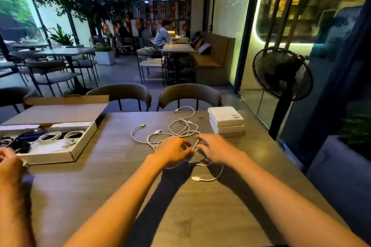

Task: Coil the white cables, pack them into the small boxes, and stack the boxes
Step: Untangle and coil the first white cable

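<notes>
Cables (pixel 176 132) look light, limp and tangled; best gripped near a plug. Left hand (pixel 173 151) and right hand (pixel 215 149) pinch one strand mid-table.

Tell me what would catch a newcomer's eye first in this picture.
The tangle of white cables loose in the middle of the table, with the left hand and right hand reaching into it and pinching one strand. Then the stack of small white boxes at the far right of the table, and the open cardboard box at the left holding more coiled cables.
</notes>
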### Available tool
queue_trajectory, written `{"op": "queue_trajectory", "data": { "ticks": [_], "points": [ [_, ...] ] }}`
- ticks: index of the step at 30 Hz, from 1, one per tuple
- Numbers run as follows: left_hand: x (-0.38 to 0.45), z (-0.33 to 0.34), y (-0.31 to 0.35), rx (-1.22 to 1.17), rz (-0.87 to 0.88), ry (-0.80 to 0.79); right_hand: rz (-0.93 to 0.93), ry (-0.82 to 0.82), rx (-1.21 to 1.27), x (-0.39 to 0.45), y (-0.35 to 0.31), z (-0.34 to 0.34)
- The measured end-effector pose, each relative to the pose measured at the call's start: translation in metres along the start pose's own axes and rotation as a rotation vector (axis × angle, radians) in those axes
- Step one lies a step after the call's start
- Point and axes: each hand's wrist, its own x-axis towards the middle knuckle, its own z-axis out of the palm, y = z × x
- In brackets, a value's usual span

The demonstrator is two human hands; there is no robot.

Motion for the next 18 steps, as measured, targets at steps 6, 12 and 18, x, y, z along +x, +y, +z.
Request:
{"op": "queue_trajectory", "data": {
  "ticks": [6,12,18],
  "points": [
    [-0.028,0.019,-0.021,0.006,-0.023,0.093,-0.044,-0.049,0.057,-0.003,-0.007,0.016],
    [-0.043,-0.021,-0.024,-0.310,0.105,0.313,-0.136,0.416,0.384,0.005,-0.033,-0.044],
    [-0.039,-0.067,-0.025,-0.270,0.132,0.439,-0.161,0.720,0.405,0.008,-0.036,-0.093]
  ]
}}
